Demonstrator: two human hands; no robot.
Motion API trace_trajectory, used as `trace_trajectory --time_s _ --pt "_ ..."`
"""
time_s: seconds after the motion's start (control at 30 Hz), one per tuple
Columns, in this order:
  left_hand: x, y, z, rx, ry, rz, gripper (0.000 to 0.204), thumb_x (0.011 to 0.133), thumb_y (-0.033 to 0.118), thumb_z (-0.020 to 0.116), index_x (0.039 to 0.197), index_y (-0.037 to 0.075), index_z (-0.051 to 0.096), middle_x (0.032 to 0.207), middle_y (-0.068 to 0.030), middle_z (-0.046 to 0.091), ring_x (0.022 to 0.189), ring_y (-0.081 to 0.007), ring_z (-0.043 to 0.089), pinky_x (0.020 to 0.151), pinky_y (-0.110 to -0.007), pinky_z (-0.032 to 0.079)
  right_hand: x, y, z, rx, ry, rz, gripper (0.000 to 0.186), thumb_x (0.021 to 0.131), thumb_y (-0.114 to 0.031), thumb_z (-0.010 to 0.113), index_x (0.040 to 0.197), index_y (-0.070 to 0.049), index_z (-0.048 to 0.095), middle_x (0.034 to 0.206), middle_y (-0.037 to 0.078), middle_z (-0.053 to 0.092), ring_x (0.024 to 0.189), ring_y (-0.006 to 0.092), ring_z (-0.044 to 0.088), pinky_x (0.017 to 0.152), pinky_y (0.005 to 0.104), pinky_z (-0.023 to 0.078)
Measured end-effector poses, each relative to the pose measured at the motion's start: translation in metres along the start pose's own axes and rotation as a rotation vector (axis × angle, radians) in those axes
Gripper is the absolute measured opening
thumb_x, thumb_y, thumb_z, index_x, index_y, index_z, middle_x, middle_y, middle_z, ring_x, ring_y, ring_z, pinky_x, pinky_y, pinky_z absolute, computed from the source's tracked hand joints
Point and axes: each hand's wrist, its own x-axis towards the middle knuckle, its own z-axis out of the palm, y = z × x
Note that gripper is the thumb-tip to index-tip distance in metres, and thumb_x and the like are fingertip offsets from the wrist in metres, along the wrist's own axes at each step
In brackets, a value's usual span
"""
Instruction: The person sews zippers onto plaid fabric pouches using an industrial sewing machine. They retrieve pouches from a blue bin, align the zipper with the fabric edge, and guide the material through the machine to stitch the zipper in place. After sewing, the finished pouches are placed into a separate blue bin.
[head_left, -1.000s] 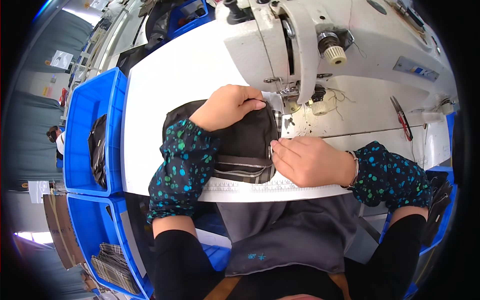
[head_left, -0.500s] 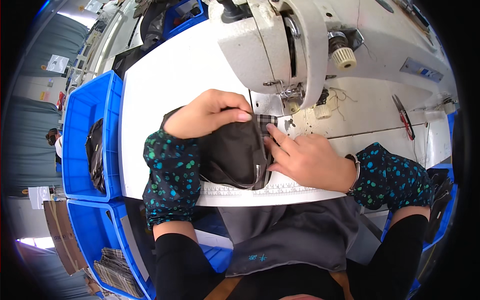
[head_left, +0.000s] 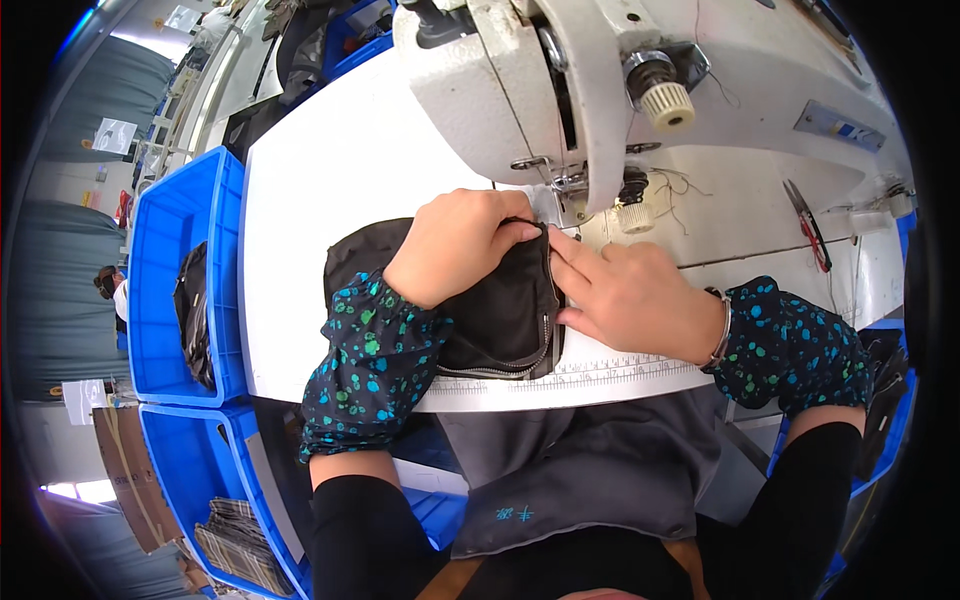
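A dark brown fabric pouch with a metal zipper along its near right edge lies on the white sewing table. My left hand is closed, pinching the pouch's top right corner between thumb and fingers. Opposite it, my right hand grips the right edge with its fingertips, the index finger close to the left thumb. Just beyond both hands is the needle area of a white sewing machine. What lies under the right fingers is hidden.
A ruler strip runs along the table's front edge. Red-handled scissors and loose threads lie right of the needle. Blue bins at the left hold dark pieces and checked fabric. A person is far left.
My left hand has moved right and slightly down with the pouch's corner, closer to my right hand. The pouch has shifted right, and the checked strip by its edge no longer shows.
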Motion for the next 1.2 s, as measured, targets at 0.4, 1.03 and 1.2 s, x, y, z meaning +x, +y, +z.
trace_trajectory --time_s 0.4,1.03,1.2 --pt "0.004 0.007 -0.005 0.022 -0.047 -0.092 0.019 0.084 0.023 0.08 0.092 0.006 0.075 0.086 -0.013 0.073 0.083 -0.0351 0.07 0.07 -0.042 0.053 -0.002 -0.011 -0.001 -0.237 0.136 -0.09 0.033 0.08 -0.024 0.07 0.104 -0.001 0.072 0.116 0.019 0.073 0.059 0.0118 0.062 0.05 0.0272 0.047" --pt "0.006 0.007 0.004 0.058 0.049 -0.112 0.021 0.084 0.028 0.08 0.085 0.008 0.077 0.066 -0.0119 0.069 0.064 -0.0339 0.068 0.065 -0.043 0.052 -0.002 -0.016 0.011 -0.158 0.167 -0.122 0.027 0.08 -0.014 0.067 0.097 0.006 0.074 0.103 0.031 0.073 0.049 0.0141 0.064 0.045 0.0262 0.047" --pt "0.007 -0.002 0.01 -0.02 0.086 -0.142 0.024 0.082 0.032 0.083 0.084 0.008 0.079 0.063 -0.0132 0.067 0.06 -0.0339 0.067 0.06 -0.04 0.052 -0.001 -0.018 0.012 -0.167 0.181 -0.113 0.027 0.08 -0.012 0.068 0.099 0.008 0.074 0.103 0.033 0.073 0.048 0.0144 0.063 0.044 0.0267 0.047"
